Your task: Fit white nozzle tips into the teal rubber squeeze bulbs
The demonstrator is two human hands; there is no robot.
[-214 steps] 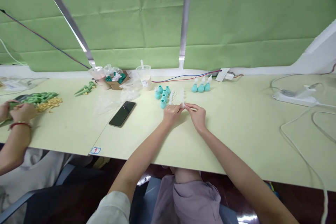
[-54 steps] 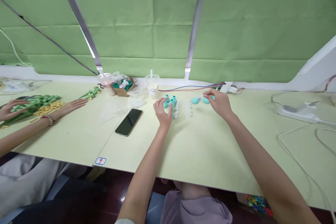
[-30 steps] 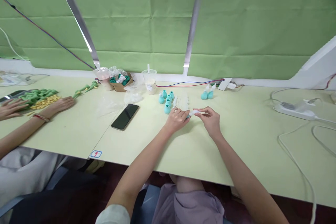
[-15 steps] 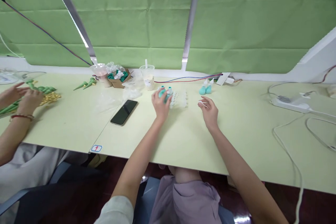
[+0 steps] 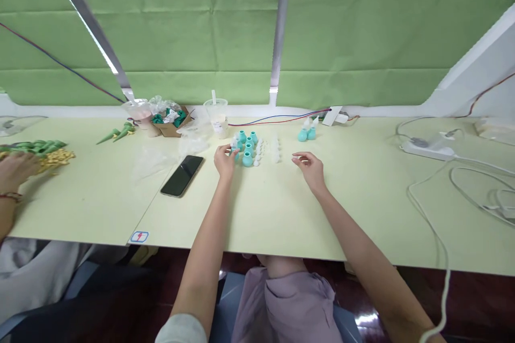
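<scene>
Left hand (image 5: 225, 162) moved to left side of teal pots (image 5: 247, 159); touched one, couldn't tell if gripping; right hand (image 5: 311, 170), farther right, pinched white bit (image 5: 295, 157); work seemed between pieces.

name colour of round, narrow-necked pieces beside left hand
Turquoise pieces, best seen in the head view.

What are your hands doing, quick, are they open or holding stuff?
Left hand: fingers curled at a teal piece; can't tell if gripping.
Right hand: fingertips close together, maybe pinching a small white piece; too tiny to be sure.
</scene>
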